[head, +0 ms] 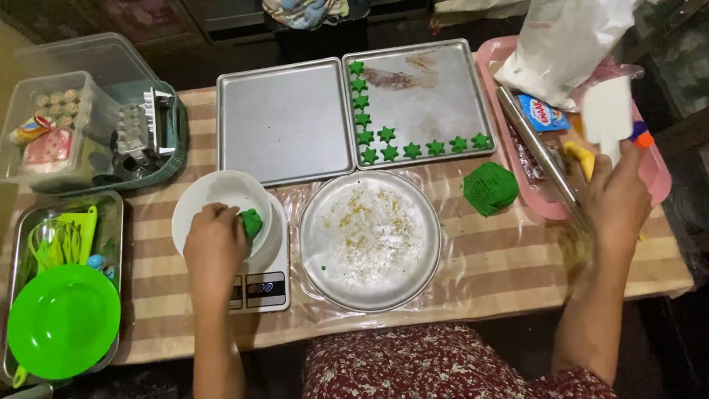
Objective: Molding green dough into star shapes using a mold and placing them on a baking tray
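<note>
Left hand (214, 247), lower left of centre, is curled over the rim of a white bowl (221, 196) that sits on a small kitchen scale (258, 284); its fingertips are closed on a small green dough piece (252, 222) at the bowl's right edge. Right hand (617, 203), at the right edge of frame, is wrapped around the handle of a white scraper (607, 114) above a pink tray (661, 174); the grip looks closed, though the fingers themselves are hidden behind the back of the hand. A larger green dough lump (490, 188) rests on the striped counter (480, 266), right of centre, just beside the pink tray. A round metal plate (369, 240) with crumbs sits at centre. Above it are two baking trays: the left tray (284, 122) is bare, the right tray (443, 89) carries green star cut-outs (386, 134) along its left and bottom edges. Judgement: weighing goes best if the piece is let go fully inside the bowl, with the hand lifted off the rim before reading, since any resting weight would skew the figure. The scraper should stay clear of the bowl.
</note>
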